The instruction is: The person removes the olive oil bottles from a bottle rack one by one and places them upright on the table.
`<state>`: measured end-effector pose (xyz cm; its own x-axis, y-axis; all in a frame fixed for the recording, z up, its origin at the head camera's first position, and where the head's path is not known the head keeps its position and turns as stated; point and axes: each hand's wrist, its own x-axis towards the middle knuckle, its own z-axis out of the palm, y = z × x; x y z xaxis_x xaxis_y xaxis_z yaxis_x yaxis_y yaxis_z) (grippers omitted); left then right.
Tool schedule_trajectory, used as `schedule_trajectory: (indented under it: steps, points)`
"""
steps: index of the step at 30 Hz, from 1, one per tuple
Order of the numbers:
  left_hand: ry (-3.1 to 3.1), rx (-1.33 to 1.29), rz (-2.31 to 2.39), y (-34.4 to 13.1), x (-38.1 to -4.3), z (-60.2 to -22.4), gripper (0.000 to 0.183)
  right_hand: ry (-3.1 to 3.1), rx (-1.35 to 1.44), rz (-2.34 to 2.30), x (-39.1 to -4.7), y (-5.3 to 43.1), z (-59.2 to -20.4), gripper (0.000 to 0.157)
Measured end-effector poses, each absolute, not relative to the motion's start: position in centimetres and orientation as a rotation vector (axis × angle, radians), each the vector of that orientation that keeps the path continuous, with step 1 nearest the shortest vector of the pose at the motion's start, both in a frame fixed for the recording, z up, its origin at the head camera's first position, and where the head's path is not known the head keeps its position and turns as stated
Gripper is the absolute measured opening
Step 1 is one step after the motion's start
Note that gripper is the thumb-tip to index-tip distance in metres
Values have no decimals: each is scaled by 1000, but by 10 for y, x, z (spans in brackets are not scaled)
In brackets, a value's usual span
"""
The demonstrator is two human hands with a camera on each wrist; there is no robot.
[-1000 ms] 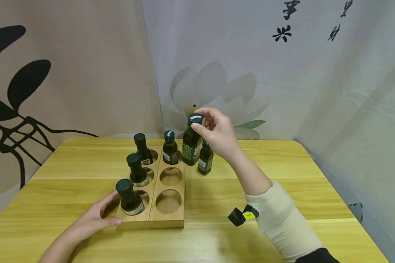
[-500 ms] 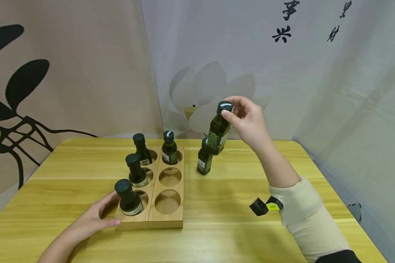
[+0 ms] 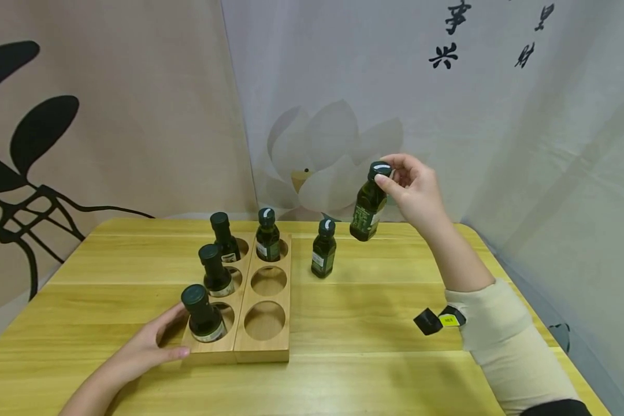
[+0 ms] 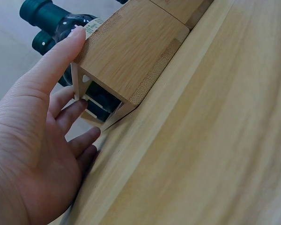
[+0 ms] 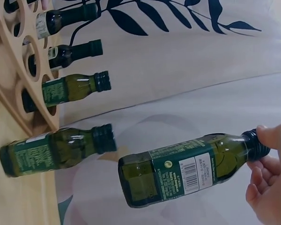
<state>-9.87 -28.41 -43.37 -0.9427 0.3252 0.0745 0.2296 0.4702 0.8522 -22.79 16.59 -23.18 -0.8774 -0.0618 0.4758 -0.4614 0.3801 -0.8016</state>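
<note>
My right hand [image 3: 418, 188] pinches the dark screw cap of a small green glass bottle [image 3: 368, 209], held in the air above the back of the table. In the right wrist view this bottle [image 5: 173, 171] shows a green label with a white barcode patch. A matching bottle [image 3: 323, 254] stands on the table to the right of the two-row wooden bottle rack [image 3: 262, 353]. One more like it [image 3: 267, 240] sits in the right row's far hole. Thumb and fingers of my left hand [image 3: 148, 344] hold the rack's near left corner; its thumb [image 4: 61, 58] lies against the edge.
Three darker, tall-capped bottles, the nearest one [image 3: 204, 315] by my left hand, lean in the rack's left row. The right row's middle hole [image 3: 268, 280] and near hole [image 3: 265, 319] show bare wood. Behind the wooden table [image 3: 395, 370] hangs a printed curtain [image 3: 343, 75].
My right hand has carried the green glass bottle up from beside the rack and off to the right, past the standing bottle. My left hand has stayed at the rack's corner.
</note>
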Motion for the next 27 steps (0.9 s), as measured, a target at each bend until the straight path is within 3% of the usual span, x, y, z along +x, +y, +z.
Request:
schedule_trajectory:
  steps: [27]
  points:
    - [2578,484,1504,-284,-99,-432,81,-2370,392,1458,-246,170,-333,27]
